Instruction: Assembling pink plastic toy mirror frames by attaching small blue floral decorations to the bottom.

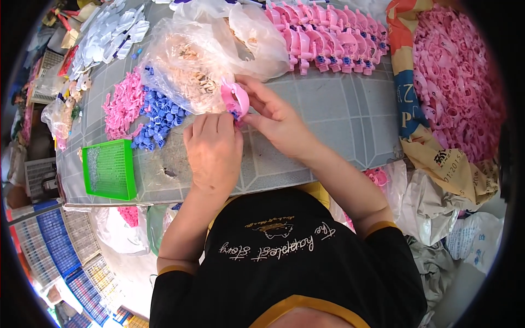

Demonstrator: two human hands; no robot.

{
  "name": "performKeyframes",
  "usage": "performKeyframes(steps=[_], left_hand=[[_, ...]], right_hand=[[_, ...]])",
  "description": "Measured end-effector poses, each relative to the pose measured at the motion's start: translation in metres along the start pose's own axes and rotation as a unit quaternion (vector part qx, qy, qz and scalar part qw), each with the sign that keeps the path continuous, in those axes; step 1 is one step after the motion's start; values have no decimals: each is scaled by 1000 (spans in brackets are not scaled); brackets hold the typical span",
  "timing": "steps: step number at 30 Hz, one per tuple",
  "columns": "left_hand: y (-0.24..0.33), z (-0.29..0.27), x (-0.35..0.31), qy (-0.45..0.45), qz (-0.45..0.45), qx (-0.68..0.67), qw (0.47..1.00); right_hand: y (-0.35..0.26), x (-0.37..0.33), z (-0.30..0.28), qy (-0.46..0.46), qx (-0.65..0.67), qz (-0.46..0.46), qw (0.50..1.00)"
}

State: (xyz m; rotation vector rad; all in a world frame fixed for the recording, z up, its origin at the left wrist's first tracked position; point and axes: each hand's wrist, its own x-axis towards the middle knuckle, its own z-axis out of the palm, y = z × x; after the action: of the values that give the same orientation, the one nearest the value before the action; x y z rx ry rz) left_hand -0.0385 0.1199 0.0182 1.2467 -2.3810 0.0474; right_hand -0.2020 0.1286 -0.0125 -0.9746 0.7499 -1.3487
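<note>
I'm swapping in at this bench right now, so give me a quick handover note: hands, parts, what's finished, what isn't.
Left hand: knuckles up, fingertips pressing at the underside of the pink plastic shell piece.
Right hand: grip closed around that same piece from the right.
Loose small blue plastic parts and small pink plastic parts lie left of the hands; green mesh tray at the table's near edge.
Done: rows of assembled pink pieces at the back.
Left: large sack of pink shells on the right.

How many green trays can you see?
1. The green tray sits at the table's near edge, left of the left hand. More could be hidden under the bags.
</note>
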Motion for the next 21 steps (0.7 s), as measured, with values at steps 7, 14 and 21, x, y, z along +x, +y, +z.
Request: performKeyframes(steps=[7,14,21], left_hand=[[-6,4,-3,14,4,-113,994],[-47,0,26,119,-76,-154,978],[-85,39,59,18,-56,15,998]], right_hand=[[-8,4,-7,-10,-1,36,999],[-18,12,-20,62,194,64,977],[-17,14,-25,34,250,71,965]])
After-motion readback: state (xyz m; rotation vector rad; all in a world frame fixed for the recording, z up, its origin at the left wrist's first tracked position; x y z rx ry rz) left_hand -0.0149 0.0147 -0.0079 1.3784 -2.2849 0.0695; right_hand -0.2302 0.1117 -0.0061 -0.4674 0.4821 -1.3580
